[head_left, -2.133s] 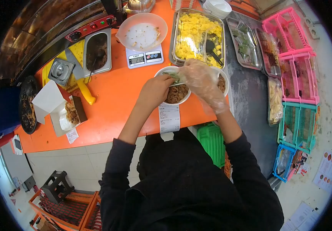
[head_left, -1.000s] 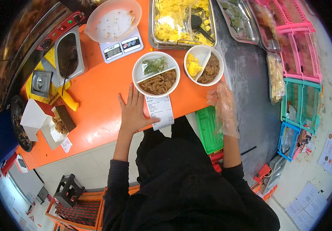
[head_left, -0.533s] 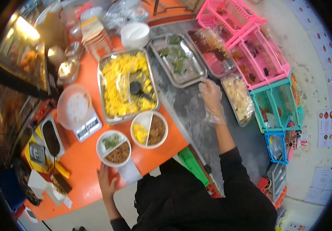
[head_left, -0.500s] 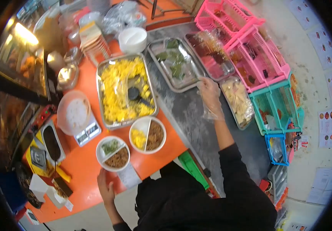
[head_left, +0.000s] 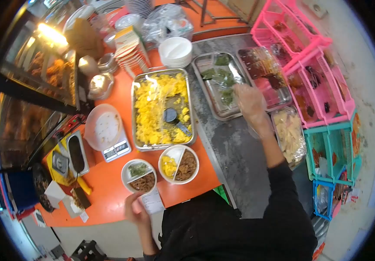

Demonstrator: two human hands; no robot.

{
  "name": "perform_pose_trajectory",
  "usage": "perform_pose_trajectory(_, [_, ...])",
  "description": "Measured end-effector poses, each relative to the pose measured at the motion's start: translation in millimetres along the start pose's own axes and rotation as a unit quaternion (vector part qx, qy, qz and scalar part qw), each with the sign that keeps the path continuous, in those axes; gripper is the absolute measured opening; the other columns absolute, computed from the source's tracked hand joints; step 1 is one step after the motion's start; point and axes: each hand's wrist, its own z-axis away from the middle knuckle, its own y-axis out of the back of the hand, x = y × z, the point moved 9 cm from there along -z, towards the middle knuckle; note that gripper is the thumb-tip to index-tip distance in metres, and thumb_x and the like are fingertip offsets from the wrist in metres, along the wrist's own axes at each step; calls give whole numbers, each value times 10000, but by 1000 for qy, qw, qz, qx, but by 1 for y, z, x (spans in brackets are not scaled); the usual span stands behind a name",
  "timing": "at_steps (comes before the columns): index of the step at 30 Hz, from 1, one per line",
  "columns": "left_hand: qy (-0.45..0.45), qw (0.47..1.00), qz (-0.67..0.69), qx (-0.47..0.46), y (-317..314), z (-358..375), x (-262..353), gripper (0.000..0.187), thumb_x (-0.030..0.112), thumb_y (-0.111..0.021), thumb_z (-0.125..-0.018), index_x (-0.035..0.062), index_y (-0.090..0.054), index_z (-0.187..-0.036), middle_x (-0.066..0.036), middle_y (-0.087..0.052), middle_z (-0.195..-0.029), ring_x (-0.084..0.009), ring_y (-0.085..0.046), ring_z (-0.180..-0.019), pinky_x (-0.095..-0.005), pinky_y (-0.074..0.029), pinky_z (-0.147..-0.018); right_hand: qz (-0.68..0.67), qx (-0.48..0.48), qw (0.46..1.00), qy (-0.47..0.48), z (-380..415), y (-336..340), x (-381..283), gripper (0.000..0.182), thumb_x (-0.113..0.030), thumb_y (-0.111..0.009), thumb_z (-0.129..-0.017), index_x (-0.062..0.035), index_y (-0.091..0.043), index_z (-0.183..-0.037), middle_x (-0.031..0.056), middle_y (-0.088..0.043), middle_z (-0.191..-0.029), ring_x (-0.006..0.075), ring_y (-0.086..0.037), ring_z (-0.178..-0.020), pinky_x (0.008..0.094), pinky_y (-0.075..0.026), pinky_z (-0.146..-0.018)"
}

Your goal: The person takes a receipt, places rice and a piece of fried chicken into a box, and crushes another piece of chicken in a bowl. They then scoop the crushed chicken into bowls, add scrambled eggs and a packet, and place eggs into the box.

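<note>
My right hand [head_left: 252, 106], in a clear plastic glove, reaches over the right edge of a metal tray [head_left: 213, 114] with green leaves [head_left: 227, 96] in it. Its fingertips are by the leaves, blurred, and any hold is unclear. My left hand [head_left: 136, 211], bare, is just below a round two-part bowl [head_left: 129, 182] of chopped greens [head_left: 139, 168] and brown shredded meat [head_left: 143, 182], fingers apart and holding nothing. Beside it stands a second bowl [head_left: 174, 150] with yellow egg [head_left: 169, 166] and brown meat [head_left: 186, 167].
A large tray of scrambled egg [head_left: 155, 108] holds a black-handled utensil [head_left: 170, 115]. Left of it are a scale [head_left: 117, 149] and a clear tub [head_left: 103, 127]. White bowls [head_left: 175, 50] stand behind. Right are a wrapped tray [head_left: 288, 132] and pink baskets [head_left: 318, 87].
The view has shifted, so the counter appears further right. My right hand has moved from the tray's lower right corner up over its edge, near the leaves. My left hand stays by the bowl.
</note>
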Motion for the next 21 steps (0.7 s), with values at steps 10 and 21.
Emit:
perform_pose_trajectory(10, [241, 765, 373, -466, -155, 50, 38, 242, 54, -649, -800, -20, -596, -1024, -52, -654, -913, -116, -614, -845, -237, -477, -758, -396, -189, 877, 198, 124, 26, -173, 220, -210, -612, -781, -110, -591, -977, 110, -604, -978, 239, -604, -868, 352, -473, -767])
perform_pose_trajectory(21, [342, 790, 469, -198, -111, 56, -11, 220, 34, -588, -854, 30, -477, -1044, -62, -630, -889, -81, -583, -773, -205, -461, -649, -528, -265, 805, 60, 186, -20, -203, 395, -181, -626, -805, -31, -557, -1165, 149, -644, -965, 300, -637, -829, 306, -498, -755])
